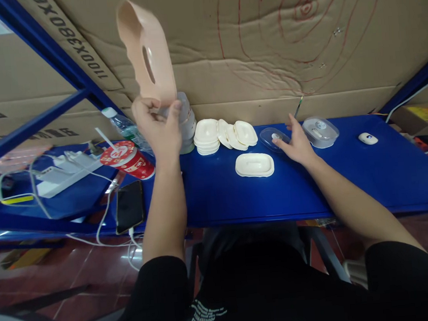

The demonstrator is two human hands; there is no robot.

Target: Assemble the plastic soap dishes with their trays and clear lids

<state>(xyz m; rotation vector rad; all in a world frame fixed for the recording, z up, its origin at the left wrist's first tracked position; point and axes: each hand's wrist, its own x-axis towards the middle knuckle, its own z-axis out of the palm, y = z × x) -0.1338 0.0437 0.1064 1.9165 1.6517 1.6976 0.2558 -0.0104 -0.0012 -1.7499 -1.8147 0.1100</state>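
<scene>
Raised at the left, my left hand is closed on the lower end of a beige-pink curved plastic part, which has a long slot and a wavy edge. My right hand is over the table, its thumb apart and at the edge of a clear oval plastic lid. A thin pen-like tool sticks up from its fingers; their grip on it is partly hidden. Between the hands lie cream oval lids, with a stack and several leaning ones behind.
Stacked clear containers stand behind my left hand. At the left are a red cup with a straw, a bottle, a phone, a power strip and cables. A clear tub and white mouse are right. Cardboard backs the blue table.
</scene>
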